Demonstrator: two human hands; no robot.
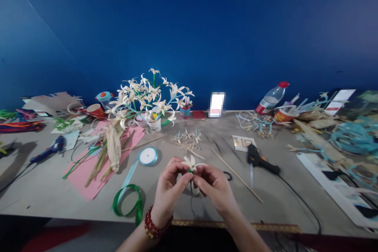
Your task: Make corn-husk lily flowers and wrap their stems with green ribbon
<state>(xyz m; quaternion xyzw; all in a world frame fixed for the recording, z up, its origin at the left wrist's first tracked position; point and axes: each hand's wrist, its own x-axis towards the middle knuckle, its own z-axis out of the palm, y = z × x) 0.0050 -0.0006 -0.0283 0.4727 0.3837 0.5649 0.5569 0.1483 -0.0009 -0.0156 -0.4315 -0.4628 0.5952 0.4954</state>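
Note:
Over the front middle of the table, both my hands pinch the base of a cream-white handmade flower (191, 163) with a bit of green under its petals. My left hand (173, 183), with a red beaded bracelet at the wrist, closes thumb and fingers on it from the left. From the right, the fingertips of my right hand (214, 185) meet at the same spot. A dark thin strand (191, 201) hangs below the flower. Several loose petal pieces (189, 139) lie just beyond. To the left are a light-blue ribbon spool (148, 156) and a loop of green ribbon (138, 204).
White flowers (153, 94) stand in cups at the back. A black glue gun (261, 161) with its cord and a wooden stick (239, 177) lie right. Pink paper (85, 181) bears dried husks at left, near a blue glue gun (50, 150). A bottle (271, 98) leans behind.

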